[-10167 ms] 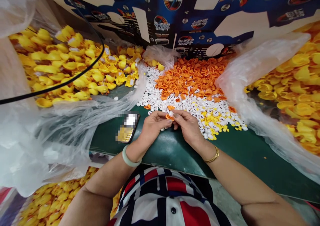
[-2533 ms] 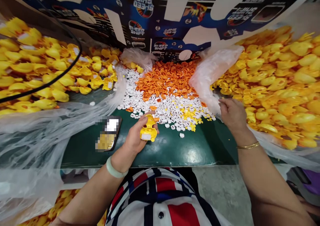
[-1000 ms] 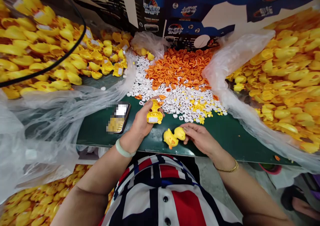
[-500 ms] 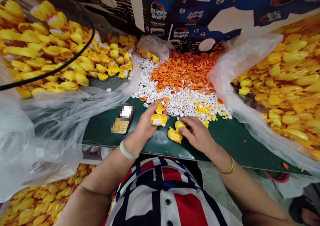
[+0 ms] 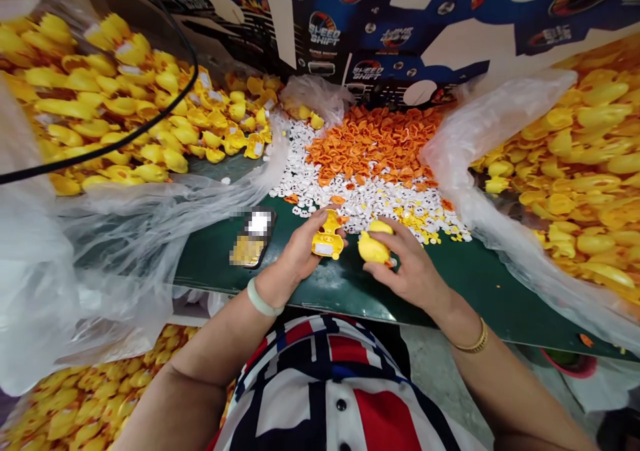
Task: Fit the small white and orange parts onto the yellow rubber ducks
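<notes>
- Head view, centre: left hand [image 5: 303, 241] grips a duck half [image 5: 327, 244], hollow side up.
- Just right: right hand [image 5: 414, 264] clasps a rounded duck piece [image 5: 373, 249].
- Seemingly pairing them; next calls for alignment.

I'm in a toy workshop.
Heaps of hollow yellow plastic duck shells [image 5: 590, 151] flank loose small orange plastic pieces [image 5: 375, 141] on my dark-green worktop [image 5: 340, 294].
</notes>
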A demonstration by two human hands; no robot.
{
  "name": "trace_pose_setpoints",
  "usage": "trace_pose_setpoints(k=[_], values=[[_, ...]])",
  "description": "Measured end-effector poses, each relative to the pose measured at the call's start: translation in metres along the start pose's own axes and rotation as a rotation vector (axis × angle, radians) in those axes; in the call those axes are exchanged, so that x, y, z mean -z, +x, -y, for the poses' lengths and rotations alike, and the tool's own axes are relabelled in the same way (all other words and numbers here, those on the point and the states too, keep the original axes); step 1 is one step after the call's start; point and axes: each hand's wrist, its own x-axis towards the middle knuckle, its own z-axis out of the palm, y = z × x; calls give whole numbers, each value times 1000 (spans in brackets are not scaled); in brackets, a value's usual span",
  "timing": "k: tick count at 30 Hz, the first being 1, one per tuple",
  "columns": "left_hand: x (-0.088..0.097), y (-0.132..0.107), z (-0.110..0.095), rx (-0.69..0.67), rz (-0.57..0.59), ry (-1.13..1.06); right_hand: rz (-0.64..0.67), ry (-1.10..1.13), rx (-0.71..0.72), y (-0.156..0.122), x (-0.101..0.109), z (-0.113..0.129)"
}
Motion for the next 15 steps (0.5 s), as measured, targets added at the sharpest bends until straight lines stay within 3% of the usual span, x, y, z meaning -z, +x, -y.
trace_pose_setpoints(k=[4,8,15], values=[[-4,1,2,5,24,-24,-22,91,74,30,10,12],[-4,3,2,9,45,-3,10,50,209,54,1,28],[2,3,3,26,10,-40,94,-38,292,69,-13,34]])
